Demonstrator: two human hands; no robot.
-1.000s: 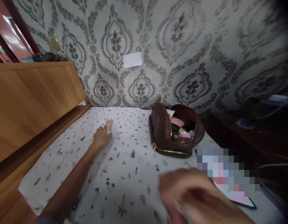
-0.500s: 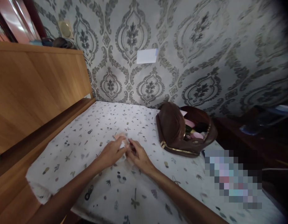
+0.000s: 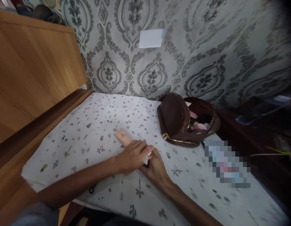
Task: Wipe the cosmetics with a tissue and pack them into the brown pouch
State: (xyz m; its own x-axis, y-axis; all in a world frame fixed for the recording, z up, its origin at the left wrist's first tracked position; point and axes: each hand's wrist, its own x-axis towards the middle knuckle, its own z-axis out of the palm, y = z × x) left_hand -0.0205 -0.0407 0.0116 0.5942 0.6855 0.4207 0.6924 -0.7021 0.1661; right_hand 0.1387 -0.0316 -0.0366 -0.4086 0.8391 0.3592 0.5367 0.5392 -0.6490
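A peach squeeze tube (image 3: 123, 136) with small dark print slants above the patterned cloth, its flat end pointing up and left. My left hand (image 3: 132, 157) is closed over the tube's middle, pressing a white tissue (image 3: 146, 159) that shows between the two hands. My right hand (image 3: 156, 169) is closed beside it, around the tube's other end, which the fingers mostly hide. A small dark spot shows between the hands; whether it is a cap or shadow I cannot tell.
A brown zip bag (image 3: 175, 121) stands unzipped against the wall, with pink and dark items inside. A blurred-out flat object (image 3: 226, 164) lies at the right. The printed cloth (image 3: 107, 113) covers the table, and a wooden panel (image 3: 37, 56) rises at left.
My hands have moved right and slightly down. The left hand has slid along the tube toward the right hand, so more of the peach tube shows. The camera view has tilted downward.
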